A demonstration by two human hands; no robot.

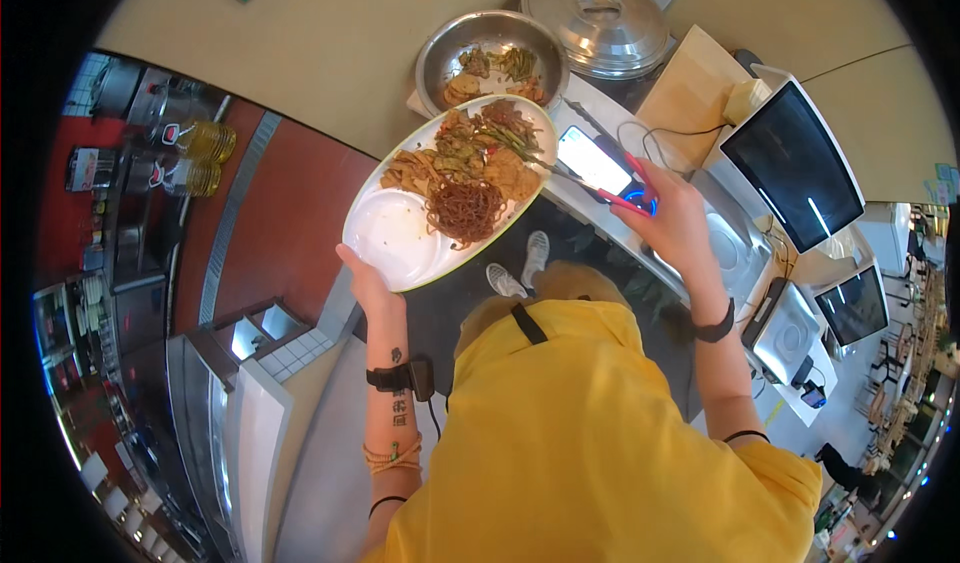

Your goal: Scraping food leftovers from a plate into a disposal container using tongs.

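My left hand [375, 287] holds up a white oval plate [386, 225] with a green rim by its near left edge. On the plate lie dark brown noodles [466, 212], flat fried pieces [513, 174] and mixed cooked vegetables [461, 144]; a round hollow at its left end holds only crumbs. My right hand [667, 207] grips metal tongs [574, 179] with red handles. One arm of the tongs reaches over the plate's right side, the other lies further out; the jaws stand apart. Just beyond the plate, a steel bowl [551, 42] holds some more cooked food.
A steel pot lid [626, 15] lies beside the bowl. A lit phone [592, 159] rests on the white counter under the tongs. Rightwards stand dark display screens [796, 162] and steel scale-like plates [784, 330] with cables. Oil jugs [202, 141] stand far left. A distant person [847, 469] is at lower right.
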